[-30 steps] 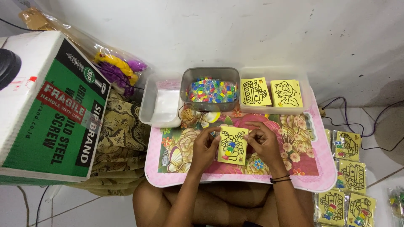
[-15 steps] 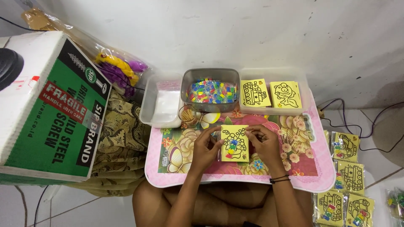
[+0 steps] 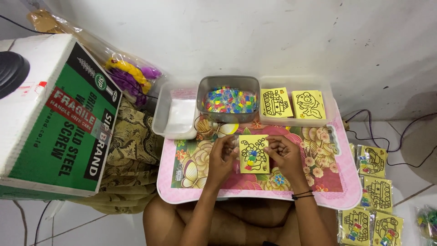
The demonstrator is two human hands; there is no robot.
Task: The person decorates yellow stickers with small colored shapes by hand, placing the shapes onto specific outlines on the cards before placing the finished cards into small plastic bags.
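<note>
The yellow picture card (image 3: 254, 154) is nearly square, its slightly longer axis running away from the person, drawn face up, just above the pink floral table (image 3: 337, 182). The left hand (image 3: 221, 157) pinches its left edge and the right hand (image 3: 283, 152) its right edge, so the card sits between both grasping hands. Beyond it stands a grey tub of coloured pieces (image 3: 229, 99).

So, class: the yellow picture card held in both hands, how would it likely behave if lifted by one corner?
The yellow picture card looks thin and flat, so probably light and slightly bendy. Left hand and right hand hold its edges, hinting it may flex or slip in its clear sleeve.
</note>
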